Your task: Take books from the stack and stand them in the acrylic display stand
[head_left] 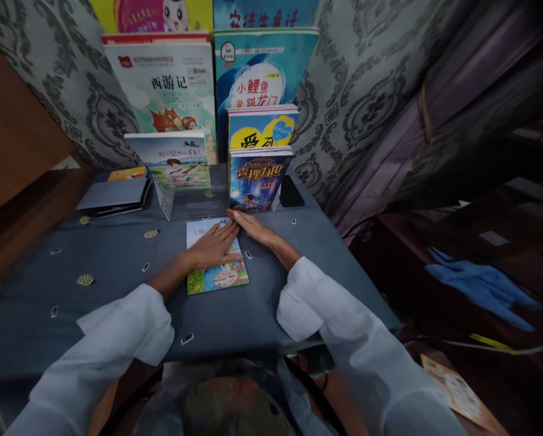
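A thin picture-covered book (208, 280) lies flat on the dark table cover, close to the foot of a clear book stand (185, 204). Spread across its upper middle is my left hand (214, 247), fingers stretched out and palm down. My right hand (252, 229) rests at the book's upper right corner, its fingers straight and its fingertips meeting those of the left. Part of the cover is hidden under both hands. Just behind my right hand, a dark blue book (259, 181) stands in the holder with its title upside down.
Several books stand in tiers behind, among them a white one (166, 79) and a teal one (265, 66). A grey notebook (112, 192) lies at the left, and a black phone-like object (292, 191) at the right. Patterned curtain (366, 91) hangs behind the table. A blue cloth (480, 281) lies further right.
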### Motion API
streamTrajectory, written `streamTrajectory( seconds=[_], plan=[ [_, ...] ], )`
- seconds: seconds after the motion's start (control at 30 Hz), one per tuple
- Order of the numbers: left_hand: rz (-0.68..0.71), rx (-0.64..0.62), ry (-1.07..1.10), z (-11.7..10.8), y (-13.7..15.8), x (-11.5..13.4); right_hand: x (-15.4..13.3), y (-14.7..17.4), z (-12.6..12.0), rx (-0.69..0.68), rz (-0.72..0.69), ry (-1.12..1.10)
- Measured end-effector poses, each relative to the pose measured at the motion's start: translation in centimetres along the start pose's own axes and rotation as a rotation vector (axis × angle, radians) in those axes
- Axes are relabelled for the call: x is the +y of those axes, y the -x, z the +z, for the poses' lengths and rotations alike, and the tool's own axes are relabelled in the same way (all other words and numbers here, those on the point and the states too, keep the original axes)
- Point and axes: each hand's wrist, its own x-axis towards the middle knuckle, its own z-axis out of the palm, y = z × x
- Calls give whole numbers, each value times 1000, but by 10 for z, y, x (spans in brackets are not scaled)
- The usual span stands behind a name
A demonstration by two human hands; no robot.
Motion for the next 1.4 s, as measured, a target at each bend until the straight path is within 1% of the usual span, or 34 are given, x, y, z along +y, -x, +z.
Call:
streamTrajectory(
  seconds=[0.13,0.27,0.37,0.47,0.53,0.63,0.73,0.83,0.93,1.03,1.13,1.2,1.27,1.33,1.4],
  plan=[
    [116,18,25,3,11,30,-3,2,1,-8,-21,89],
    [205,50,73,10,34,60,-3,2,3,6,-62,232],
    [228,66,118,12,52,76,-1,3,9,4,-90,347],
    [201,93,172,13,67,82,1,7,19,-13,-125,510],
    [145,139,230,14,74,81,0,13,27,-16,-148,626],
    [-7,260,350,16,80,77,-5,24,39,-18,-141,737],
    [-182,398,440,22,80,71,-12,38,49,-1,-97,770],
    [-302,453,434,29,77,64,-19,54,59,56,-83,775],
    [-370,463,407,33,74,55,-25,74,68,84,-85,768],
    [-408,473,406,34,73,43,-35,97,78,84,-66,747],
    [-433,435,379,32,72,29,-52,124,93,67,-95,704],
    [-445,387,343,30,72,21,-67,140,105,0,-166,653],
    [-445,331,293,27,71,17,-81,149,114,-104,-260,573],
    [-437,277,224,25,70,16,-92,152,119,-213,-346,494],
    [-436,226,147,23,69,20,-96,150,119,-288,-385,434]
  ],
)
